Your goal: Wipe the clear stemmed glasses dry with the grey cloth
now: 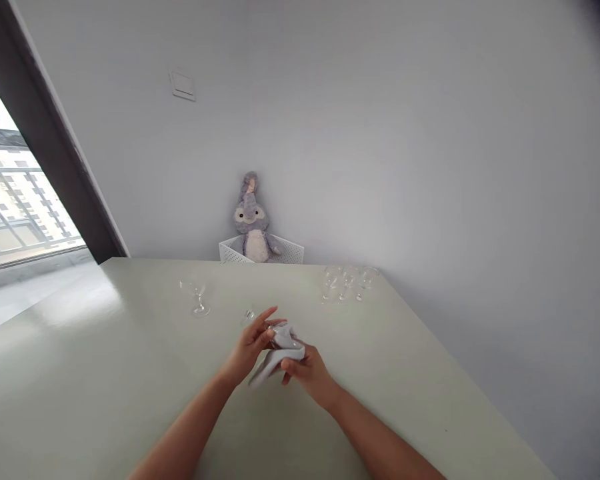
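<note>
A grey cloth is bunched between my two hands above the middle of the table, and its loose end hangs down to the left. My left hand has its thumb and fingers on a clear, shiny piece at the cloth's upper left, which looks like part of a glass. From the right, my right hand grips the cloth, thumb on the near side. The cloth hides most of whatever is inside it. Just beyond my left hand, a small clear glass object shows partly on the table.
One stemmed glass stands at the left on the pale table. Several more stemmed glasses are grouped at the back right. Behind the table's far edge, a plush toy sits in a white perforated basket by the walls.
</note>
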`<state>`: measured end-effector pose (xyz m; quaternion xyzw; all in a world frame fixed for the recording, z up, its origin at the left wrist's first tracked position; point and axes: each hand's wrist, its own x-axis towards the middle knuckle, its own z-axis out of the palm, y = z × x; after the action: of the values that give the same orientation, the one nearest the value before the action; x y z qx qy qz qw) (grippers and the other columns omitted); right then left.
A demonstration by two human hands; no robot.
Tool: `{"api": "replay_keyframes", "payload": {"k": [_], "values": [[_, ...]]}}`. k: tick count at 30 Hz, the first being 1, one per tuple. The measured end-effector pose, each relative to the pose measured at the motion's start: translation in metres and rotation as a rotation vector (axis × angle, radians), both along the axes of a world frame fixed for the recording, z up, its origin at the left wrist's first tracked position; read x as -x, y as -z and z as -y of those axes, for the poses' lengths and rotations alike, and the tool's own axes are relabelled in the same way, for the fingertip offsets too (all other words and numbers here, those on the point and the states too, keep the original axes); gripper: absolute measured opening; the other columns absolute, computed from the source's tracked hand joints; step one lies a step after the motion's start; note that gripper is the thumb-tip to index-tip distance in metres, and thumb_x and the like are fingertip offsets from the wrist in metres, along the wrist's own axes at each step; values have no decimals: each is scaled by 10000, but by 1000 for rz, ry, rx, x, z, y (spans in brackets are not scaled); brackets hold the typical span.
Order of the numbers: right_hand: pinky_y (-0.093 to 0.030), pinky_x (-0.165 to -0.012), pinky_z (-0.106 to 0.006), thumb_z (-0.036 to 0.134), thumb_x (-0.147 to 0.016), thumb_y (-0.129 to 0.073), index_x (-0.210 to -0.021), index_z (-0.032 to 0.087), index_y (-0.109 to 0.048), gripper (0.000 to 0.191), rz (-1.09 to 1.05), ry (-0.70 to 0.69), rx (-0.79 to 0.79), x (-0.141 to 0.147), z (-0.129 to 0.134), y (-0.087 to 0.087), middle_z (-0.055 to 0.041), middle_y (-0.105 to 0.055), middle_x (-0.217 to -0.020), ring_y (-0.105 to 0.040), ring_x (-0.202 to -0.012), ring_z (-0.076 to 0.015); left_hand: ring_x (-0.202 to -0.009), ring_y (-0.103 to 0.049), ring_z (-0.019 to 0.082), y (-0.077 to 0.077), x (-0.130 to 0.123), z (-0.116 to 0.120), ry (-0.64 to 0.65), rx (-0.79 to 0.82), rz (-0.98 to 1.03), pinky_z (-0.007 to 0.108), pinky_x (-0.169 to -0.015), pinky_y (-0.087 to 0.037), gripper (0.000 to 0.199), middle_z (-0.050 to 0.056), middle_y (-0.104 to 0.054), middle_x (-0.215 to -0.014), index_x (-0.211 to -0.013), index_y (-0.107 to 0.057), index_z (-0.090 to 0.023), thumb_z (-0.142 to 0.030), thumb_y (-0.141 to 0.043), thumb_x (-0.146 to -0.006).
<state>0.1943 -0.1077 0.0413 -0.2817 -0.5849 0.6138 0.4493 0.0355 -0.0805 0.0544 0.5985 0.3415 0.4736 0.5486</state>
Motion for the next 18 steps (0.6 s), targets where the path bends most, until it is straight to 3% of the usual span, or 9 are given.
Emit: {"api": "replay_keyframes", "payload": {"k": [3, 5, 9, 12, 15, 18], "values": [[-430, -742, -304, 405, -696, -615, -966, 206, -613, 335, 253, 179, -280, 4, 8, -4, -45, -618, -886, -555, -827, -196, -770, -571, 167, 2, -1, -2, 12, 34, -65, 304, -683, -475, 473, 73, -627, -905, -1203, -455, -183, -430, -435, -801], [-411, -801, -328, 407, -723, -585, -912, 210, -636, 278, 319, 258, -311, 4, 7, -3, -43, -629, -855, -557, -857, -210, -712, -565, 148, 6, -2, -2, -36, -25, -173, 282, -664, -464, 457, 43, -627, -785, -1191, -466, -181, -435, -397, -818], [-474, -573, -315, 493, -730, -534, -757, 153, -638, 356, 160, 274, 77, -1, -9, 3, -45, -627, -650, -608, -619, -204, -650, -568, 149, 12, 1, -1, -331, -316, -614, 294, -675, -432, 388, 25, -623, -687, -1172, -486, -216, -383, -353, -849], [-461, -480, -285, 500, -692, -578, -787, 134, -622, 380, 44, 302, 329, -10, -21, 4, -50, -640, -650, -606, -513, -182, -827, -554, 205, 9, 5, -2, -537, -660, -929, 356, -788, -378, 292, 70, -634, -836, -1062, -574, -244, -342, -440, -821], [-448, -443, -254, 487, -680, -598, -767, 119, -618, 379, 2, 239, 415, -19, -27, 4, -63, -647, -648, -610, -499, -173, -1012, -472, 244, 5, 8, -4, -554, -859, -1059, 412, -900, -291, 229, 80, -589, -1022, -983, -603, -258, -326, -521, -780], [-439, -426, -238, 486, -693, -582, -732, 96, -623, 394, 48, 129, 399, -29, -31, 3, -69, -639, -608, -600, -479, -160, -874, -508, 197, 7, 9, -7, -399, -822, -1114, 358, -821, -344, 160, 49, -606, -808, -847, -625, -239, -311, -488, -803]]}}
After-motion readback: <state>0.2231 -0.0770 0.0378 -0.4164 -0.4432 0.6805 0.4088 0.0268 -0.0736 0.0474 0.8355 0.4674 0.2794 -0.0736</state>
